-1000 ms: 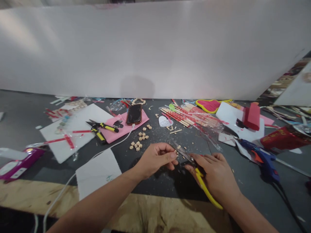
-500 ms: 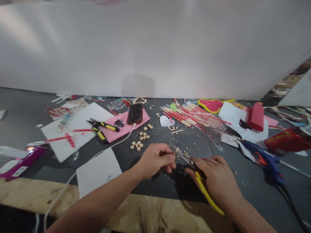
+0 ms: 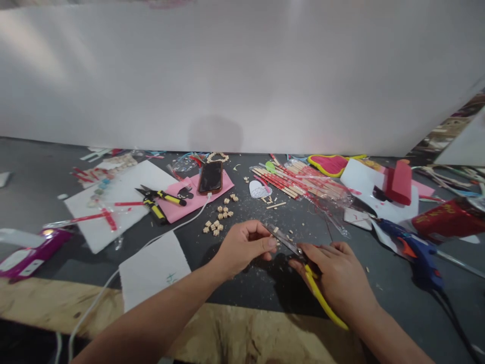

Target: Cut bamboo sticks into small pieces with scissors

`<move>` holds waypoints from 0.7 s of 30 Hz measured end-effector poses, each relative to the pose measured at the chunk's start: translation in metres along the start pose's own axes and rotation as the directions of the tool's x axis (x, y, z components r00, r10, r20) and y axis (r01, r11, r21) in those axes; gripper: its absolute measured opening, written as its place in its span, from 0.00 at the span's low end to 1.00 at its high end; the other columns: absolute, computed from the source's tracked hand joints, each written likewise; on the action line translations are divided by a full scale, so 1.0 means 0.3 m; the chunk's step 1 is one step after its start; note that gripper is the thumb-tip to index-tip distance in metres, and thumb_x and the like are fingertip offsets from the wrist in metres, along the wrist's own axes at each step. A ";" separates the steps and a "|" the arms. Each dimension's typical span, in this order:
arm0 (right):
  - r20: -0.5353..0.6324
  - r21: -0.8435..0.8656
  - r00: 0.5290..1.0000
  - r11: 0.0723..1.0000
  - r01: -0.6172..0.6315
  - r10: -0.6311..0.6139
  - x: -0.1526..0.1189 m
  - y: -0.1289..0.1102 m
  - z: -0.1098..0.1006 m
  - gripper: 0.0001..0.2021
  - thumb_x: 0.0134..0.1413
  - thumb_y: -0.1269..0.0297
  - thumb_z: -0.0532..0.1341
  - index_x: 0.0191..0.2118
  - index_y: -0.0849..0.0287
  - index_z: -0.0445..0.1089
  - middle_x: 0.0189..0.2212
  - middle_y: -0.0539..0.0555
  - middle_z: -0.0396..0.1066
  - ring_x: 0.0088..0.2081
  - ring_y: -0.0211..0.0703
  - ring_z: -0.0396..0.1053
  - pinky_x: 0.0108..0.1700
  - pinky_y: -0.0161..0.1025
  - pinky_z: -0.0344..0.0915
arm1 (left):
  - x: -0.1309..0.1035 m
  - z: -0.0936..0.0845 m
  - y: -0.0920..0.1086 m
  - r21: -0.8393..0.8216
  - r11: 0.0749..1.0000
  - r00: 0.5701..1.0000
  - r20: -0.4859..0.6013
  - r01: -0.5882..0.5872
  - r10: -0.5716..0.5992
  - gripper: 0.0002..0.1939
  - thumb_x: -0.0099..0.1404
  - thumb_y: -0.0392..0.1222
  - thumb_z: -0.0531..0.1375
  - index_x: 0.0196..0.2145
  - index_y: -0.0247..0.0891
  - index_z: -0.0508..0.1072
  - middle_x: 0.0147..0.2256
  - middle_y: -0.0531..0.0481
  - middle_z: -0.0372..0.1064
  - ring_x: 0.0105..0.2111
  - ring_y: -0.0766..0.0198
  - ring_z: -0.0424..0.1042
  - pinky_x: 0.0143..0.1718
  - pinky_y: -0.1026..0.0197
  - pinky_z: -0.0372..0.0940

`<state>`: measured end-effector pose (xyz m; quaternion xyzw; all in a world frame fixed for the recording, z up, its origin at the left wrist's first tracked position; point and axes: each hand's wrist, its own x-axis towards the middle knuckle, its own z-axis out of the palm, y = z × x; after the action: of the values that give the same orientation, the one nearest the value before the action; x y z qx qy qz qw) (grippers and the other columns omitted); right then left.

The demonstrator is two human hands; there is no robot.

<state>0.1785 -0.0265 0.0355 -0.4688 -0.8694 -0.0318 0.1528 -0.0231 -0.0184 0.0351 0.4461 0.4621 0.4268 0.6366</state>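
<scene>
My right hand (image 3: 337, 275) is wrapped round a pair of snips with long metal blades and a curved yellow handle (image 3: 326, 303). The blades (image 3: 286, 241) point up and to the left. At their tip end, my left hand (image 3: 246, 247) is closed in a pinch, thumb against fingers; whatever sits between them is too small or hidden to name. Small pale wooden bits (image 3: 290, 232) lie about the blades. To the left of these, several little clusters of wooden pieces (image 3: 215, 227) rest on the dark tabletop. Beyond my hands lies a white paper heart (image 3: 259, 189) partly covered with small outlines.
Red-and-wood sticks (image 3: 280, 181) in clear wrap lie at the back. A phone (image 3: 210, 177) with a white cable and yellow-black pliers (image 3: 161, 202) are on the left. A blue glue gun (image 3: 413, 247) and red can (image 3: 449, 220) are on the right. White paper (image 3: 151, 268) lies near my left forearm.
The snips and my right hand have shifted slightly, with the yellow handle drawn a little inward. My left hand has moved slightly right and up, staying pinched.
</scene>
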 end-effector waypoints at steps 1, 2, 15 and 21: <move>0.002 0.004 1.000 1.000 0.005 -0.005 -0.001 -0.002 -0.002 0.14 0.55 0.54 0.50 0.36 0.56 0.68 0.22 0.50 0.72 0.25 0.38 0.67 0.34 0.39 0.47 | -0.002 -0.001 0.000 0.019 1.000 1.000 -0.013 -0.001 0.001 0.12 0.49 0.44 0.63 0.25 0.32 0.67 0.22 0.51 0.70 0.18 0.72 0.66 0.22 0.69 0.60; 0.005 0.007 1.000 1.000 0.011 -0.011 -0.001 -0.004 -0.003 0.13 0.55 0.55 0.50 0.36 0.55 0.67 0.22 0.50 0.72 0.25 0.38 0.67 0.34 0.39 0.47 | -0.005 -0.003 0.000 0.035 0.999 1.000 -0.015 -0.004 0.004 0.12 0.50 0.44 0.63 0.25 0.32 0.67 0.21 0.51 0.70 0.17 0.72 0.66 0.21 0.69 0.60; 0.049 0.091 0.999 0.996 0.005 -0.009 0.003 0.012 0.006 0.15 0.51 0.52 0.54 0.41 0.54 0.65 0.27 0.51 0.72 0.30 0.39 0.66 0.36 0.39 0.49 | 0.006 -0.024 -0.013 -0.178 0.982 0.990 0.133 0.063 -0.039 0.12 0.55 0.45 0.59 0.27 0.32 0.67 0.19 0.52 0.68 0.15 0.74 0.63 0.18 0.71 0.57; 0.102 0.086 0.995 0.996 -0.028 0.019 0.001 0.026 0.006 0.26 0.43 0.43 0.57 0.46 0.53 0.62 0.37 0.54 0.71 0.39 0.45 0.65 0.40 0.42 0.51 | 0.011 -0.025 -0.017 -0.280 0.957 0.989 0.146 0.072 -0.032 0.10 0.56 0.43 0.59 0.27 0.32 0.66 0.20 0.52 0.68 0.15 0.74 0.63 0.19 0.71 0.59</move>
<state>0.1844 -0.0216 0.0332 -0.4730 -0.8710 0.0317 0.1291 -0.0290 -0.0153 0.0281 0.3666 0.3618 0.4394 0.7360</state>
